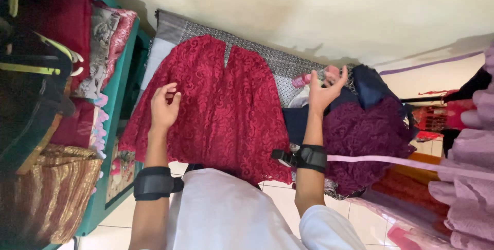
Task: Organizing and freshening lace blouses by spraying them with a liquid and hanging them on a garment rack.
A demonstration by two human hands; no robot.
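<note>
A dark red lace garment [221, 106] lies spread flat on a grey patterned mat [288, 65]. My left hand [164, 107] hovers over the garment's left side, fingers bent and apart, holding nothing. My right hand [324, 93] is raised past the garment's right edge with fingers spread, just in front of a pink spray bottle [303, 79]; whether it touches the bottle is unclear. Both wrists carry black straps.
A purple lace garment [365, 137] and a dark blue cloth [375, 88] are piled to the right. A green shelf [116, 111] stacked with folded fabrics stands on the left. Lilac ruffled fabric [468, 173] hangs at the right edge. A white wall runs behind.
</note>
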